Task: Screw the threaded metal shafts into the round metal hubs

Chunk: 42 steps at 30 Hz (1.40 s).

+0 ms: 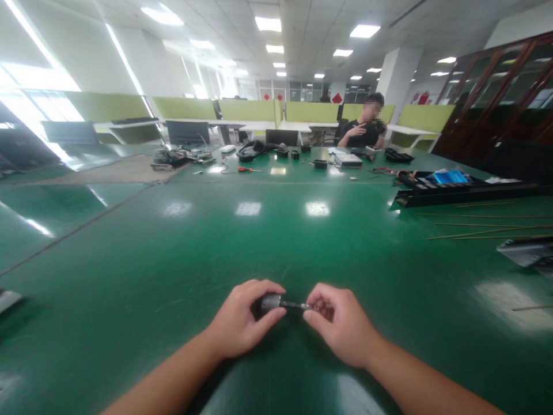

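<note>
My left hand (246, 317) wraps its thumb and fingers round a short grey metal cylinder (271, 302), which looks like a small motor. From the cylinder's right end a thin dark shaft (294, 305) sticks out, lying about level. At the shaft's far end my right hand (339, 323) is closed in a pinch, thumb below and fingers curled above. Whether a separate small part sits between those fingertips is too small to make out. Both hands are low over the green tabletop (242, 248), close to my body.
An orange screwdriver (245, 169), small black boxes (320, 164) and tangled cables (250, 151) lie along the far side. On the right are a long black tray (458, 191) and several thin rods (484, 225). A person (365, 129) sits across the table.
</note>
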Tool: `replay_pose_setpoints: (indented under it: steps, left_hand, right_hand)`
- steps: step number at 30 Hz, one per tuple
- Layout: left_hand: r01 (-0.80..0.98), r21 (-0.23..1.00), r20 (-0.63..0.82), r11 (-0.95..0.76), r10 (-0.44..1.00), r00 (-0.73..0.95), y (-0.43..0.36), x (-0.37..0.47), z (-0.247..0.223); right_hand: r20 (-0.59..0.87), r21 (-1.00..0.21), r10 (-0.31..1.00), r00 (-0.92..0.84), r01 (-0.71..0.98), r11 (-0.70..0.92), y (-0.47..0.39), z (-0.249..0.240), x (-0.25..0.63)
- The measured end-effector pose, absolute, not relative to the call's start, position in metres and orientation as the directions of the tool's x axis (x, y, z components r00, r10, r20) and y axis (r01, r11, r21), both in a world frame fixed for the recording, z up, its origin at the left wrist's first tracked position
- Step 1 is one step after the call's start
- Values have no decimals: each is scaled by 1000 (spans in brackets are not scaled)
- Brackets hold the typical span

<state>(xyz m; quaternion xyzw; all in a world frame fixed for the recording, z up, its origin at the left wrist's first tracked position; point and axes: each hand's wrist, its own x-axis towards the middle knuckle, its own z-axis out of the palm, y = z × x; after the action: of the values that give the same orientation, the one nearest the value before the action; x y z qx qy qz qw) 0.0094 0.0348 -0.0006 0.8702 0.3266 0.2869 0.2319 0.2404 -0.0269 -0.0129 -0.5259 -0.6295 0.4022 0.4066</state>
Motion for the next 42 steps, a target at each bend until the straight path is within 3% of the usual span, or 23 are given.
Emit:
replay_pose_setpoints:
  steps: [19, 23, 29, 36, 42]
  left_hand:
    - [443, 598, 340, -668, 711, 615, 36, 8, -1]
    - [468, 650, 290, -599, 764, 576, 38, 8, 1]
    - [428, 851, 200, -304, 942, 270, 45, 13, 2]
    - [247, 956, 182, -156, 980, -83, 55, -6, 12]
    - [176, 981, 114, -77, 971, -211, 21, -90, 44]
  right_hand:
    - [93, -932, 990, -105, 341, 124, -25, -15, 242]
    - [72, -966, 991, -115, 240, 98, -22, -17, 244]
    - [63, -996, 995, -76, 62, 67, -15, -31, 246]
    - [68, -991, 990, -125, 103, 82, -8, -34, 246]
    - [95, -976, 980, -177, 178, 127, -12, -24, 245]
